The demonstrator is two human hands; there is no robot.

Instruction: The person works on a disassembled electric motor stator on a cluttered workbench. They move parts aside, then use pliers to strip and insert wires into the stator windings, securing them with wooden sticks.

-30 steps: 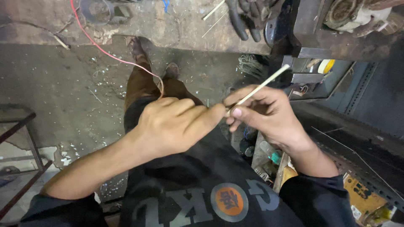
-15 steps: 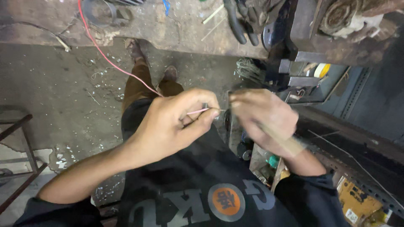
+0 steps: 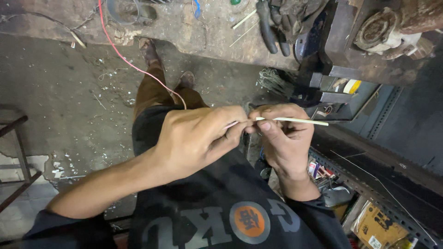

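My right hand (image 3: 282,138) pinches a thin pale sleeve tube (image 3: 295,121) that lies level and sticks out to the right of my fingers. My left hand (image 3: 198,138) pinches a thin pale wire end (image 3: 232,123) between thumb and forefinger, right against the tube's left end. The two hands touch at the fingertips in the middle of the view, above my dark shirt. A red wire (image 3: 124,57) runs from the bench top down behind my left hand; whether it joins the piece I hold is hidden.
A dirty workbench (image 3: 203,37) crosses the top, carrying pliers (image 3: 272,23), loose sticks and a metal ring (image 3: 122,10). A dark metal vise (image 3: 332,50) stands at top right. Slotted steel shelving (image 3: 383,170) with boxes fills the right. A metal stool frame (image 3: 18,152) stands at the left.
The tube pointed up to the right a second ago; now it lies level. My hands have drawn together at the fingertips and the wire end meets the tube's end.
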